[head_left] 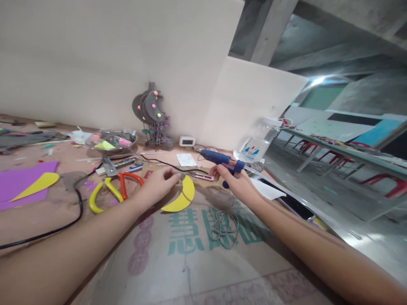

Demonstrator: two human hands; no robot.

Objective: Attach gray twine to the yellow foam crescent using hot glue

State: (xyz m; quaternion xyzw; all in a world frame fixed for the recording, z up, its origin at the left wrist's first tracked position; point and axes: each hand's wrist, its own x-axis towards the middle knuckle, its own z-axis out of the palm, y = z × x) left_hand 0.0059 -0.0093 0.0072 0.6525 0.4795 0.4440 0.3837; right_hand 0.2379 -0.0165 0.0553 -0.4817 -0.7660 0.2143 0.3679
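Observation:
My right hand (233, 178) grips a blue hot glue gun (219, 158), its nozzle pointing left over the table. My left hand (160, 184) is closed, thumb and fingertips pinched at the upper tip of a yellow crescent moon cutout (187, 195). A small grey bit shows at that tip; what it is I cannot make out. The crescent rests over printed cardboard (152, 262). Right of it, a loose tangle of grey cord (224, 228) lies on the cardboard. Behind my hands is a pink-handled cutter (203, 176).
Yellow-handled pliers (112, 190) and red-handled pliers (122, 186) lie beside my left forearm. A black cable (79, 207) crosses the left side. Purple sheets (22, 182), a bowl of coloured pieces (111, 142), grey moon ornaments (151, 110), a plastic jug (257, 142) and a phone (295, 205) surround the workspace.

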